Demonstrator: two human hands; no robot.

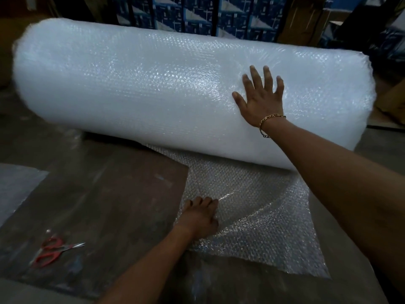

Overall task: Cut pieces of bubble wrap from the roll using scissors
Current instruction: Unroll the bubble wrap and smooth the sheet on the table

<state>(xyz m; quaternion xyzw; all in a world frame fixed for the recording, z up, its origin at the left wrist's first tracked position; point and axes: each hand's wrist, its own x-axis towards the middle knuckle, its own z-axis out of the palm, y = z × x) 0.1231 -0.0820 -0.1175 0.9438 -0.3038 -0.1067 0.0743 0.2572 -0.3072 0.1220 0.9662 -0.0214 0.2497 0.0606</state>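
Fingers (268, 73) of your right hand (259, 99) lie spread flat on the bubble wrap roll (131, 88) at 12 o'clock. Your left hand (200, 216) curls round its loose sheet (252, 216) on the dark, scuffed floor (109, 194). Scissors (54, 251) lie at 8 o'clock, and blue boxes (186, 14) are stacked behind the roll.

Big white bubble wrap roll (153, 88) lies sideways — its loose sheet (258, 233) spread in front, red-handled scissors (52, 251) well apart.
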